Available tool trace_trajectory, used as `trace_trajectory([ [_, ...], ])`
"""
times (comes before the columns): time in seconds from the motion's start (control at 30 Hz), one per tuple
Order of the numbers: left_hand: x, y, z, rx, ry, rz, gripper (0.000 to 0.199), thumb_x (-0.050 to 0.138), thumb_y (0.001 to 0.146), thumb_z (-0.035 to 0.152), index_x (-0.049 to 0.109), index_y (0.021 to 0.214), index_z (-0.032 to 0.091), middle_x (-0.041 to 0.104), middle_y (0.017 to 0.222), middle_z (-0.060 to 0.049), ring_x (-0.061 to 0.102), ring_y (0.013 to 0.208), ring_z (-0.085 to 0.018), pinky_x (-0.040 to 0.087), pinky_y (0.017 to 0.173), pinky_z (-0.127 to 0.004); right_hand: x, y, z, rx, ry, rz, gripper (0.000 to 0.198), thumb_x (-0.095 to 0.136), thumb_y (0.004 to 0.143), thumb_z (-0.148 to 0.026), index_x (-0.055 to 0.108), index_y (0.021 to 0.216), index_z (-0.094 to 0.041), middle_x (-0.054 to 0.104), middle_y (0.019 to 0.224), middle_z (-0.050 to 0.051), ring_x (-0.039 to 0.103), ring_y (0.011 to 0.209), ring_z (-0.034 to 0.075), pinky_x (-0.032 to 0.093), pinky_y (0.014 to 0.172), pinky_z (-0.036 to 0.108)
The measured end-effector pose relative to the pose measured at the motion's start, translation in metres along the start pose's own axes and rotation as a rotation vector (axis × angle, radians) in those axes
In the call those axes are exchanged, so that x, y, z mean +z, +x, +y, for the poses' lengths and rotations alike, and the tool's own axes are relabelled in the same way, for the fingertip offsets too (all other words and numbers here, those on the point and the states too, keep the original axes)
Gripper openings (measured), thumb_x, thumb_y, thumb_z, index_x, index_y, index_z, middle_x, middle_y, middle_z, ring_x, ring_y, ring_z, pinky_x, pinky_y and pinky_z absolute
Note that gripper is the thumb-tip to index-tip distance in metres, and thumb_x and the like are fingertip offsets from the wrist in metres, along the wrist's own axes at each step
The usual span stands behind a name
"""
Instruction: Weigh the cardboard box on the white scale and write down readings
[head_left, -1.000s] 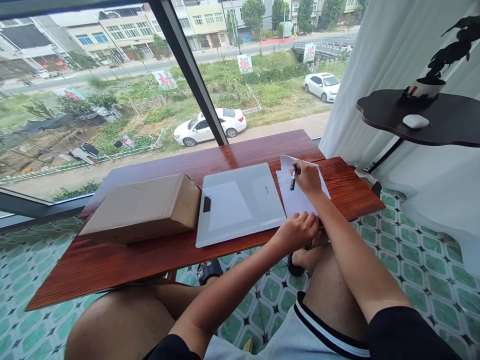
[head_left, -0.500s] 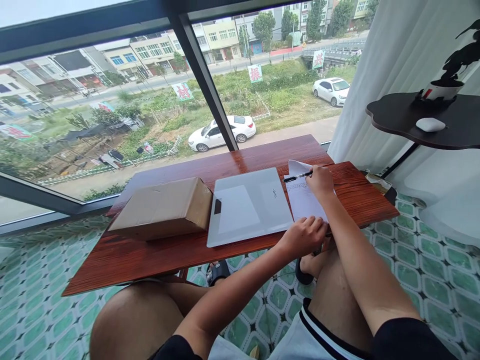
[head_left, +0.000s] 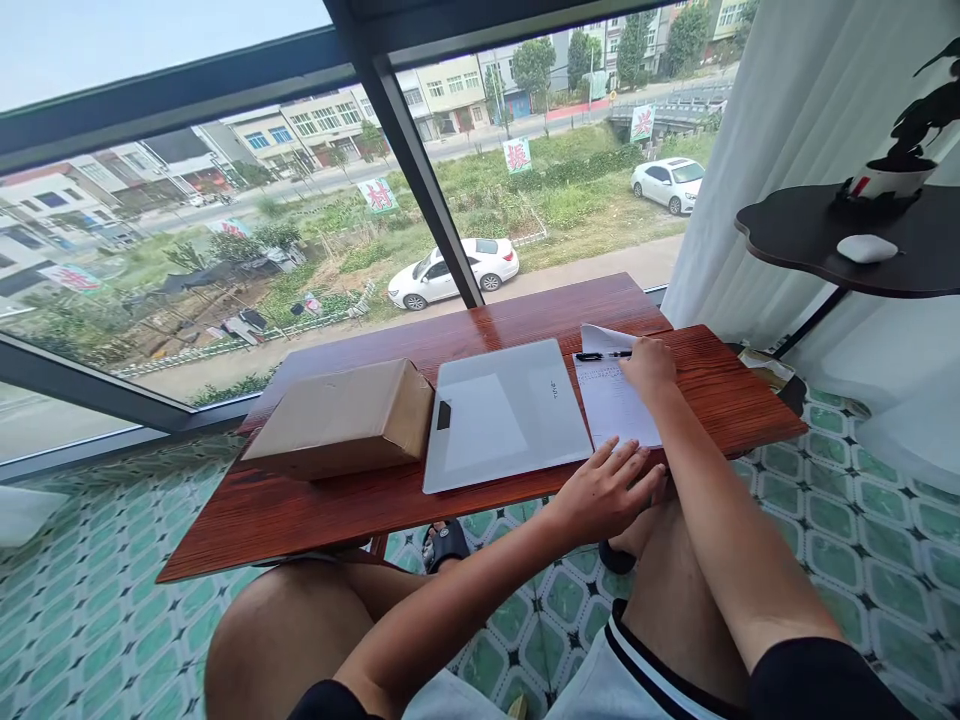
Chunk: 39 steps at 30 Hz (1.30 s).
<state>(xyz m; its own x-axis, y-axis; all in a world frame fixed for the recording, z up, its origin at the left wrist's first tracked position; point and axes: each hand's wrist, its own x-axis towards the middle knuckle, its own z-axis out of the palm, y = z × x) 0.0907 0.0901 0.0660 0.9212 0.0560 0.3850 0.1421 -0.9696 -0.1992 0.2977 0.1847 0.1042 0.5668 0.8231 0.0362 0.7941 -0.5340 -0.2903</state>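
Observation:
A sheet or notebook page (head_left: pixel 619 410) with rows of small handwriting lies on the wooden table, its top edge curling up. Across its upper part lies a black pen (head_left: pixel 596 356), nearly level. My right hand (head_left: pixel 651 365) is closed at the pen's right end; the fingertips are partly hidden behind the hand. At the paper's near edge, my left hand (head_left: pixel 609 488) has its fingers apart, with the fingertips by the bottom of the page and nothing in its grasp. Left of the paper rests a flat grey glass-topped device (head_left: pixel 506 415), probably a scale.
A closed cardboard box (head_left: pixel 341 420) occupies the left part of the reddish wooden table (head_left: pixel 247 520). Beyond is a large window (head_left: pixel 420 160). A dark side table (head_left: pixel 810 235) on the right bears a potted plant (head_left: pixel 892 165) and a white mouse (head_left: pixel 866 249).
The pen has turned flatter across the page. My left hand has drawn slightly back toward me, its fingers spreading. The view has shifted slightly, moving the scene to the right.

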Motion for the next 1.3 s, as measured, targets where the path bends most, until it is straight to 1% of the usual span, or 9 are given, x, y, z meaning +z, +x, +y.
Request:
trace_trajectory([
  [0.17, -0.025, -0.027, -0.003, 0.022, 0.006, 0.089, 0.04, 0.053, 0.099, 0.027, 0.06, 0.137, 0.021, 0.065, 0.142, -0.01, 0.056, 0.136, -0.025, 0.039, 0.12, -0.046, -0.002, -0.005, -0.011, -0.024, -0.001, 0.05, 0.03, 0.056, 0.091, -0.022, 0.071, 0.112, -0.006, 0.072, 0.107, 0.023, 0.069, 0.102, 0.034, 0.045, 0.077, 0.034],
  [0.3, -0.052, -0.06, -0.02, -0.034, 0.013, 0.17, 0.042, 0.058, 0.092, 0.018, 0.061, 0.134, 0.019, 0.069, 0.134, -0.01, 0.06, 0.131, -0.025, 0.041, 0.119, -0.045, 0.0, -0.019, -0.035, -0.136, 0.031, 0.201, 0.037, 0.038, 0.101, -0.03, 0.069, 0.108, -0.012, 0.072, 0.089, 0.016, 0.068, 0.084, 0.028, 0.037, 0.067, 0.031],
  [0.53, -0.103, -0.12, -0.071, -0.195, 0.206, 0.235, 0.047, 0.061, 0.083, 0.006, 0.062, 0.129, 0.017, 0.074, 0.122, -0.013, 0.067, 0.12, -0.025, 0.05, 0.11, -0.045, 0.003, -0.058, -0.084, -0.38, 0.057, 0.229, 0.041, 0.029, 0.103, -0.034, 0.065, 0.092, -0.018, 0.068, 0.074, 0.008, 0.06, 0.063, 0.018, 0.017, 0.057, 0.03],
  [0.73, -0.139, -0.158, -0.122, -0.326, 0.391, 0.385, 0.052, 0.066, 0.079, 0.005, 0.061, 0.129, 0.016, 0.075, 0.117, -0.015, 0.07, 0.112, -0.028, 0.056, 0.1, -0.045, 0.003, -0.081, -0.107, -0.524, 0.087, 0.207, 0.04, 0.028, 0.103, -0.032, 0.063, 0.089, -0.017, 0.067, 0.071, 0.006, 0.056, 0.059, 0.016, 0.017, 0.056, 0.03],
  [0.87, -0.153, -0.19, -0.152, -0.469, 0.465, 0.575, 0.051, 0.062, 0.08, 0.008, 0.061, 0.13, 0.016, 0.074, 0.116, -0.016, 0.07, 0.11, -0.03, 0.056, 0.097, -0.046, 0.005, -0.091, -0.119, -0.579, 0.135, 0.191, 0.038, 0.031, 0.103, -0.032, 0.064, 0.093, -0.018, 0.067, 0.074, 0.004, 0.057, 0.06, 0.016, 0.02, 0.055, 0.031],
  [1.0, -0.157, -0.227, -0.171, -0.757, 0.505, 0.795, 0.04, 0.055, 0.087, 0.017, 0.062, 0.127, 0.015, 0.072, 0.12, -0.017, 0.067, 0.114, -0.031, 0.052, 0.101, -0.049, 0.012, -0.112, -0.142, -0.71, 0.402, 0.108, 0.03, 0.041, 0.101, -0.03, 0.065, 0.113, -0.016, 0.07, 0.089, 0.005, 0.064, 0.079, 0.019, 0.035, 0.061, 0.03],
  [1.13, -0.152, -0.265, -0.187, -1.153, 0.34, 0.975, 0.04, 0.054, 0.085, 0.02, 0.058, 0.125, 0.016, 0.065, 0.129, -0.014, 0.059, 0.123, -0.029, 0.047, 0.106, -0.05, 0.029, -0.145, -0.172, -0.874, 0.846, -0.127, 0.042, 0.048, 0.098, -0.032, 0.055, 0.135, -0.013, 0.068, 0.119, 0.012, 0.064, 0.107, 0.021, 0.052, 0.087, 0.033],
  [1.23, -0.145, -0.289, -0.203, -1.327, 0.163, 1.059, 0.042, 0.053, 0.086, 0.025, 0.049, 0.127, 0.016, 0.061, 0.13, -0.013, 0.057, 0.124, -0.029, 0.044, 0.11, -0.055, 0.04, -0.164, -0.191, -0.895, 1.026, -0.333, 0.062, 0.05, 0.096, -0.04, 0.043, 0.149, -0.008, 0.054, 0.146, 0.02, 0.053, 0.134, 0.025, 0.049, 0.108, 0.041],
  [1.3, -0.139, -0.3, -0.211, -1.349, 0.094, 1.029, 0.037, 0.049, 0.091, 0.032, 0.045, 0.125, 0.017, 0.06, 0.124, -0.013, 0.058, 0.119, -0.029, 0.047, 0.106, -0.056, 0.045, -0.17, -0.2, -0.86, 1.058, -0.445, 0.075, 0.05, 0.095, -0.047, 0.033, 0.156, -0.006, 0.04, 0.16, 0.021, 0.038, 0.149, 0.026, 0.036, 0.122, 0.045],
])
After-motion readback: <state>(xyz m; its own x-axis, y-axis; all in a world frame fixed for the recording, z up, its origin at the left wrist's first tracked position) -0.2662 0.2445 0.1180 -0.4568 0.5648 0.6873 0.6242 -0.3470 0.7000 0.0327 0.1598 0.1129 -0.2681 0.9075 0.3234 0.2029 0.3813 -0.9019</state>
